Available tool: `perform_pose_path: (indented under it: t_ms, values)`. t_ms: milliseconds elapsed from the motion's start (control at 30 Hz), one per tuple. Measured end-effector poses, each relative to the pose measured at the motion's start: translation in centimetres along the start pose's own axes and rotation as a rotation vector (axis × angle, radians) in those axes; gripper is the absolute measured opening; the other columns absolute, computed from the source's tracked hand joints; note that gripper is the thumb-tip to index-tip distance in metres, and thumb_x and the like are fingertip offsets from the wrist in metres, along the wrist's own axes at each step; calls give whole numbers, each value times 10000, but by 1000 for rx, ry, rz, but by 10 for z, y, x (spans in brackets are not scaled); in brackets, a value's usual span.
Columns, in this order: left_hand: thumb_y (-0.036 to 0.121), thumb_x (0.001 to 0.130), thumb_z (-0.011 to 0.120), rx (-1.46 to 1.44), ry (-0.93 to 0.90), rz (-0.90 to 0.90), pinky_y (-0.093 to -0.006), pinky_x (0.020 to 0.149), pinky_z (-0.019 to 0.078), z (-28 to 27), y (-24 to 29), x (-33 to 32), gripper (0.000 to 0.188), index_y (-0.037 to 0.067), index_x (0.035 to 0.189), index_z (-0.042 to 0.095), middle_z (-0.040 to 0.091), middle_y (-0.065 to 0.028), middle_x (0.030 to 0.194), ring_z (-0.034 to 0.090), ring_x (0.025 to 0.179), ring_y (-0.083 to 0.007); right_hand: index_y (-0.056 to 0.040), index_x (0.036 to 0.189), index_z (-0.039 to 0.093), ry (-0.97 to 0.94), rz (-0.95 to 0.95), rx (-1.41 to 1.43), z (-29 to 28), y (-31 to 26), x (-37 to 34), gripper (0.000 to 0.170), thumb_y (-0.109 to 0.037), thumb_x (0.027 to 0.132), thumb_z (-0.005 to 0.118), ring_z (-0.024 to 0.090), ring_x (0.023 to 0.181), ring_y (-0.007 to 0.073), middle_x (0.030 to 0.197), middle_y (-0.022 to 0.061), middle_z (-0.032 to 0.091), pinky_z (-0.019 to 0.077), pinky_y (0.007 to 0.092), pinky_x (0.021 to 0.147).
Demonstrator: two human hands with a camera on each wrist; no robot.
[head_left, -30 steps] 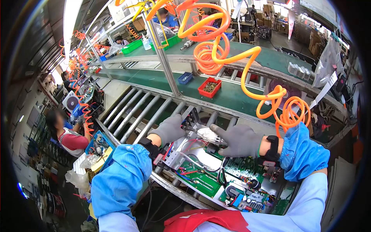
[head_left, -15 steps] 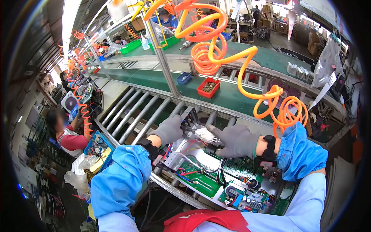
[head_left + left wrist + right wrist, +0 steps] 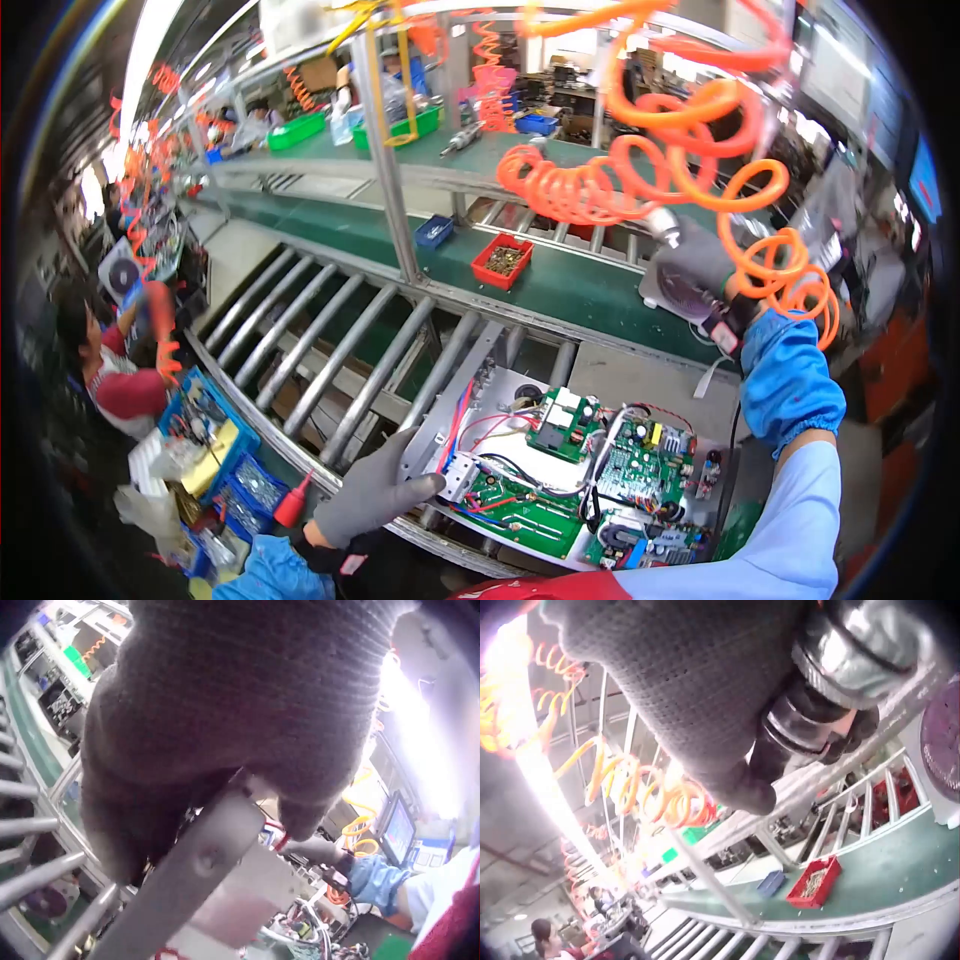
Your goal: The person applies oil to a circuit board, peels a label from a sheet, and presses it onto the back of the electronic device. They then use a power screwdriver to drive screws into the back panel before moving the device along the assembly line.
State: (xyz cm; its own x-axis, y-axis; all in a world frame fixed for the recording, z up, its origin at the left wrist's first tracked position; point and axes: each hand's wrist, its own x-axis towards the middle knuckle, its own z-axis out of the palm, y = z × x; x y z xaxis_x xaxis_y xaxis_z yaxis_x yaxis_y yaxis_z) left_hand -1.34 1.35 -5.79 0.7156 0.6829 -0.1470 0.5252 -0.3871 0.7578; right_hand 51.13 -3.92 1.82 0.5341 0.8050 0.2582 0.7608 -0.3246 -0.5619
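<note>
My gloved left hand grips the near left corner of an open metal chassis. In the left wrist view, the chassis's side plate passes between thumb and fingers. Green circuit boards and coloured wires fill the chassis, which lies on the roller conveyor. Up at the right, away from the chassis, my gloved right hand holds an air screwdriver over the far belt. The right wrist view shows the fingers wrapped round its silver and black body.
Orange coiled hoses hang across the upper right. A red bin of screws and a small blue bin stand on the green belt, behind a metal post. Blue crates of parts and another person are at left.
My right hand has lifted the air screwdriver off the chassis, up and right. The left hand has moved from the far corner to the near left corner. The head view has shifted right.
</note>
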Motion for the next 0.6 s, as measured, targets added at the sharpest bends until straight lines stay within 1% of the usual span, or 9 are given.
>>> perform_pose_path:
  t_ms: [33, 67, 100, 200, 233, 267, 467, 533, 600]
  values:
    - [731, 779, 633, -154, 30, -65, -399, 912, 498, 5, 1, -7, 1026, -45, 1415, 414, 641, -252, 1152, 652, 1071, -332, -9, 1187, 604, -31, 13, -169, -7, 21, 34, 541, -301, 749, 726, 660, 878, 250, 1029, 149, 682, 504, 387, 799]
    - [644, 798, 673, -231, 93, -11, -400, 943, 485, 14, -12, -8, 942, -31, 1410, 434, 638, -256, 1166, 640, 1098, -336, -28, 1141, 648, -130, 135, -226, -25, -18, 36, 467, -333, 793, 708, 649, 935, 239, 1070, 125, 679, 495, 379, 831]
    - [584, 802, 694, -308, 117, -40, -397, 951, 483, 20, -14, -12, 896, -20, 1413, 440, 639, -249, 1173, 635, 1109, -334, -29, 1107, 677, -135, 174, -101, -24, 11, 59, 414, -336, 830, 677, 632, 999, 239, 1106, 126, 676, 485, 371, 865]
    - [354, 774, 779, -514, 221, -141, -355, 971, 475, 50, -34, -27, 793, 18, 1414, 452, 625, -172, 1243, 616, 1133, -236, -60, 996, 693, 50, -427, -925, -33, 188, 214, 247, -250, 855, 624, 642, 771, 278, 862, 71, 665, 501, 407, 699]
    - [361, 747, 791, -412, 139, -305, -377, 971, 484, 45, -23, -36, 842, 33, 1432, 427, 621, -214, 1244, 630, 1138, -288, -78, 905, 677, 28, -272, -609, -36, 163, 219, 154, -200, 856, 597, 628, 675, 300, 749, 63, 633, 494, 443, 623]
    - [374, 728, 793, -318, 190, -245, -399, 966, 490, 59, -33, -41, 883, 35, 1443, 400, 612, -245, 1243, 623, 1141, -355, -74, 928, 672, 42, -262, -572, -30, 158, 235, 159, -192, 854, 597, 625, 708, 306, 783, 73, 632, 492, 442, 648]
    - [320, 850, 675, -168, 471, -55, -410, 917, 501, 96, -110, -68, 541, 9, 1276, 554, 620, -224, 1170, 624, 1043, -375, -44, 1064, 641, -42, -556, -584, 63, 107, 211, 247, -143, 842, 596, 607, 908, 340, 985, 135, 624, 485, 433, 794]
    - [333, 849, 667, -102, 722, -378, -411, 897, 503, 103, -168, -85, 467, 20, 1192, 619, 663, -201, 1058, 639, 989, -361, -35, 1109, 630, -128, -716, -512, 90, 74, 167, 288, -127, 838, 596, 601, 975, 352, 1053, 155, 621, 482, 430, 842]
    - [308, 807, 677, 106, 885, -638, -443, 934, 481, 87, -242, -109, 466, 46, 1189, 631, 652, -200, 1123, 612, 1049, -387, -25, 1154, 620, -271, -848, -436, 111, 40, 107, 332, -110, 834, 596, 595, 1041, 363, 1120, 176, 619, 479, 427, 891]
